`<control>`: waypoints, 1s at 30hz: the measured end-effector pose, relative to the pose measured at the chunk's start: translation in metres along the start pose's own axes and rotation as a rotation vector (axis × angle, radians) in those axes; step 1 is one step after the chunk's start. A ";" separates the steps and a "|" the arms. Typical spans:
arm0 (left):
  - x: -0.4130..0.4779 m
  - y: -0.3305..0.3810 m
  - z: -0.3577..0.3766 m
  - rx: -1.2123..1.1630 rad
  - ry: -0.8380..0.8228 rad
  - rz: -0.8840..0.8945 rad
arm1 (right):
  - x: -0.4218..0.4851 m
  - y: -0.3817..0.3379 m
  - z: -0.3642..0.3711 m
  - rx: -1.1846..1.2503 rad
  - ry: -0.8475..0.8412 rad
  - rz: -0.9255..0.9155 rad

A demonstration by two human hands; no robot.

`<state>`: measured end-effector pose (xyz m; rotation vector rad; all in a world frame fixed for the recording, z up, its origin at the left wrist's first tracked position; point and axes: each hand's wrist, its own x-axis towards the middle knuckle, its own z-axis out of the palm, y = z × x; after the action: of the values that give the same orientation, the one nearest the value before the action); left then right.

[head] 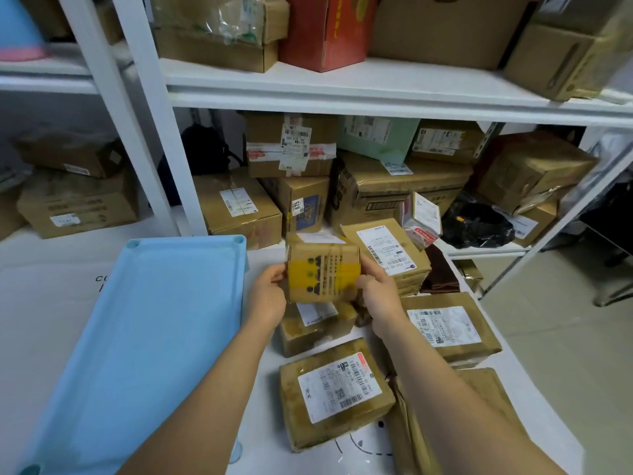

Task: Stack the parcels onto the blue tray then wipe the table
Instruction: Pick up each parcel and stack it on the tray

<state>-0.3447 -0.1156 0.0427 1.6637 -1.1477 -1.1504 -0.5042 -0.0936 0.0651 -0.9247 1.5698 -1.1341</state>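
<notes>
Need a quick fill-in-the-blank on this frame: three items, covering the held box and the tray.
1. The left hand and right hand hold a small box banded with ____ tape.
2. The blue tray lies to the ____ of the loose parcels.
3. With no parcel in it, the tray is ____.
Missing words: yellow; left; empty.

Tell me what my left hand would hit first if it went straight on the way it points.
Your left hand, gripping the yellow-taped parcel with the right hand, points toward the shelf; the carton with the 675 sticker probably comes first, though depth is unclear.
</notes>
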 end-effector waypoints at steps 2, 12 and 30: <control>0.001 0.011 -0.001 -0.033 0.008 0.043 | 0.001 -0.013 -0.005 0.032 0.004 -0.010; -0.004 0.074 -0.008 0.003 -0.148 0.323 | -0.007 -0.040 -0.030 0.012 -0.040 -0.040; -0.014 0.099 -0.040 0.156 -0.543 0.386 | -0.036 -0.030 -0.044 0.086 0.059 0.064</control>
<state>-0.3318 -0.1254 0.1493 1.1809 -1.8452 -1.3159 -0.5359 -0.0586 0.1082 -0.7852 1.5740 -1.1833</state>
